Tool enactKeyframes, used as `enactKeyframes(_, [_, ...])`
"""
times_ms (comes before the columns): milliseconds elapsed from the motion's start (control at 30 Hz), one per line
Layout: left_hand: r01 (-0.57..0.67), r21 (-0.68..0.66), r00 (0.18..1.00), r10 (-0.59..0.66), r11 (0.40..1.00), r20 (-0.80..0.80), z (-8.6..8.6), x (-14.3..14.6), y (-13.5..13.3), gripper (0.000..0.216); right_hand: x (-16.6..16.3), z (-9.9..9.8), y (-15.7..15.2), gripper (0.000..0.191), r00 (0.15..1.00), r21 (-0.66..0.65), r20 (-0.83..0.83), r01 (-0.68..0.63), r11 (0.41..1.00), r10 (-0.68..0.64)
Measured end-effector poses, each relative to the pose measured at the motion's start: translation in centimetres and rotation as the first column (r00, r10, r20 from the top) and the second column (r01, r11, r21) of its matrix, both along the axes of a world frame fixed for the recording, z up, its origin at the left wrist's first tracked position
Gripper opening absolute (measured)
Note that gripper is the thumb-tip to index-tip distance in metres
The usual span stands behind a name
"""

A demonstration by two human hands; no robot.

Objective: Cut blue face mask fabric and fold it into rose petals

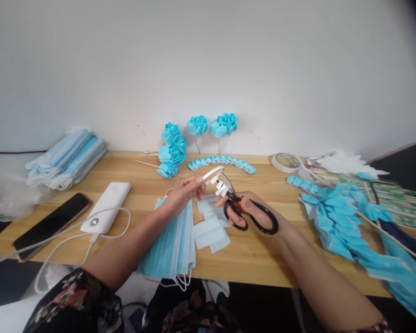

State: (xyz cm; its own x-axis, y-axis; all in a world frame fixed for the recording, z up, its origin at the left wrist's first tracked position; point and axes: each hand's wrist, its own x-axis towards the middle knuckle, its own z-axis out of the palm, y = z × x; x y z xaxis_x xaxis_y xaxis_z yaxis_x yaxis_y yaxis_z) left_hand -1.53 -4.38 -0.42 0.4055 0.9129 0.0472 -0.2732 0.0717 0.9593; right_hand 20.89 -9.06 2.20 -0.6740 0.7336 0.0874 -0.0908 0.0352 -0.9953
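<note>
While the left hand (187, 190) pinches a narrow, glossy white strip (212, 172) between thumb and fingertip, the right hand (254, 209) has its fingers curled around the black-handled metal scissors (231, 197). I can't make out how far apart the blades stand. Both hands work just beyond the fan of pleated light-blue face masks (173, 236), the strip hanging off its far right corner, and short white tabs (222, 188) cluster by the blades.

From where I stand, the worry is the left fingertips: the strip is thin and bends in an arc, so a slack pull or a hurried snip could bring the metal onto skin. If the tabs are sticky, they could cling to the blades or drop onto the pale-blue cut fabric pieces (211, 232) lying right beside the mask fan, spoiling them.
</note>
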Motion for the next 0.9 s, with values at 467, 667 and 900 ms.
enactKeyframes(467, [0.141, 0.064, 0.987, -0.146, 0.988, 0.07, -0.62, -0.21, -0.12, 0.039, -0.13, -0.74, 0.05, 0.063, 0.997, -0.063, 0.044, -0.06, 0.996, 0.063])
enactKeyframes(667, [0.156, 0.07, 0.985, -0.16, 0.985, 0.058, -0.31, 0.0, -0.31, 0.038, -0.35, -0.31, -0.06, 0.061, 0.997, -0.05, 0.047, -0.052, 0.997, 0.055])
enactKeyframes(900, [0.173, 0.089, 0.984, -0.177, 0.981, 0.035, -0.24, -0.07, -0.51, 0.037, -0.53, -0.03, -0.28, 0.061, 0.996, -0.054, 0.068, -0.046, 0.997, 0.05])
